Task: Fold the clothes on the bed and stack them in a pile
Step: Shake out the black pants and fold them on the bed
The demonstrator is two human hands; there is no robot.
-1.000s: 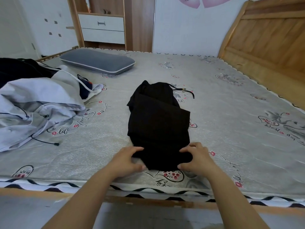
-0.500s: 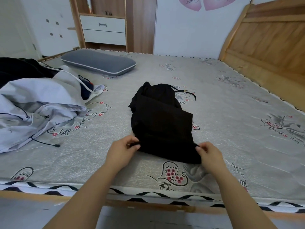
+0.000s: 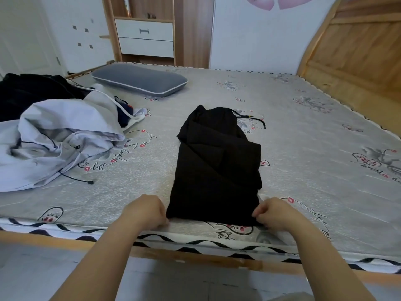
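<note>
Two hands grip the near corners of the folded black cloth garment point(image 3: 217, 170), which lies lengthwise by the bed's point(image 3: 303, 148) near edge. My left hand point(image 3: 147, 210) pinches its near left corner, my right hand point(image 3: 274, 213) its near right corner. I see a crumpled pale grey jacket point(image 3: 56, 144) heaped near the bed's left edge.

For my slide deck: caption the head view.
Left hand and right hand pinch the near corners of a folded black fabric garment on the grey patterned mattress.
</note>
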